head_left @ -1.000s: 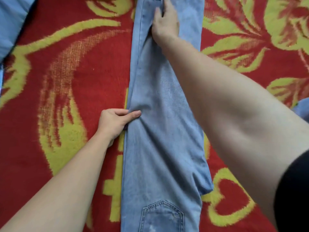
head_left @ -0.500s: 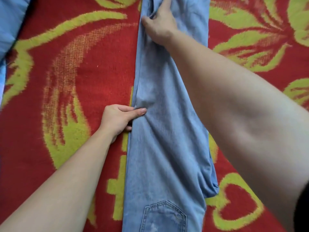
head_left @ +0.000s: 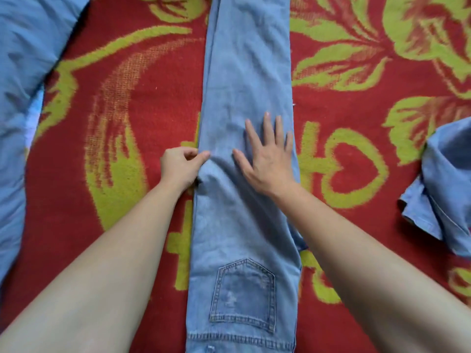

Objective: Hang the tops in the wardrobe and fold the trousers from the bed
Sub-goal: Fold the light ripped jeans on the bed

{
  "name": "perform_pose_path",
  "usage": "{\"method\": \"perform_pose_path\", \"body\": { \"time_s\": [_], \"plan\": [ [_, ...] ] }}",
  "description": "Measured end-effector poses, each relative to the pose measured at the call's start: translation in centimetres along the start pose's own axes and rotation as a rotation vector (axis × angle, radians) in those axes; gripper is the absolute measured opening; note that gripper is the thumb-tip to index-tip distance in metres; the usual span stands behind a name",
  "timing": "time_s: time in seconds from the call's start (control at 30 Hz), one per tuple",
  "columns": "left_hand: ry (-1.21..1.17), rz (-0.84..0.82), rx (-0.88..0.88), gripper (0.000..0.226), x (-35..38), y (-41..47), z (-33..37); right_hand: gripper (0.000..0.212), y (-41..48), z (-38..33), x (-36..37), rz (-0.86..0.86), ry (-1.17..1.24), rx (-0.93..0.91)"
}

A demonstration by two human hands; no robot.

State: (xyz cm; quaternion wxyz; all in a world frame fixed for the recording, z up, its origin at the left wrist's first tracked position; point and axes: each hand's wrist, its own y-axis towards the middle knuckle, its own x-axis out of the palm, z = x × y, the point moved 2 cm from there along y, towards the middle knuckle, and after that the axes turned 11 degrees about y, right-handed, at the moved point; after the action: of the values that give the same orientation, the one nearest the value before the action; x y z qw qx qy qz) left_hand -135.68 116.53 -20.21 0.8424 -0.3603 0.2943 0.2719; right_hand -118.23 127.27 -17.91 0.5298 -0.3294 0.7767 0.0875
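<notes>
You were at the folding step. The jeans [head_left: 244, 72] lay lengthwise on the red blanket [head_left: 153, 98], one leg stacked on the other. The waist and back pocket [head_left: 244, 294] were nearest you, and the legs ran away past the top of the frame. Your left hand [head_left: 181, 165] pinched the jeans' left edge about mid-length, fingers curled and thumb on top. Your right hand [head_left: 270, 159] lay flat on the denim just beside it, fingers spread, pressing the cloth down.

By my reading, you were smoothing and marking a fold line. The next move called for reaching to the far hems and bringing them back toward the waist, edges kept in line. A crumpled blue garment [head_left: 448, 189] lay well apart at the right, not yet dealt with.
</notes>
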Motion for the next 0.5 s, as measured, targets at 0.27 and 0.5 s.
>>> {"method": "perform_pose_path", "body": {
  "time_s": [0.27, 0.5],
  "plan": [
    [-0.087, 0.109, -0.024, 0.04, -0.7, -4.2, -3.2, 0.072, -4.1, 0.5, 3.1, -0.096, -0.071, -0.051],
    [0.046, 0.005, -0.072, 0.037, 0.9, -14.2, -6.8, 0.063, -13.2, -0.5, 0.5, 0.037, 0.116, 0.152]
  ]
}}
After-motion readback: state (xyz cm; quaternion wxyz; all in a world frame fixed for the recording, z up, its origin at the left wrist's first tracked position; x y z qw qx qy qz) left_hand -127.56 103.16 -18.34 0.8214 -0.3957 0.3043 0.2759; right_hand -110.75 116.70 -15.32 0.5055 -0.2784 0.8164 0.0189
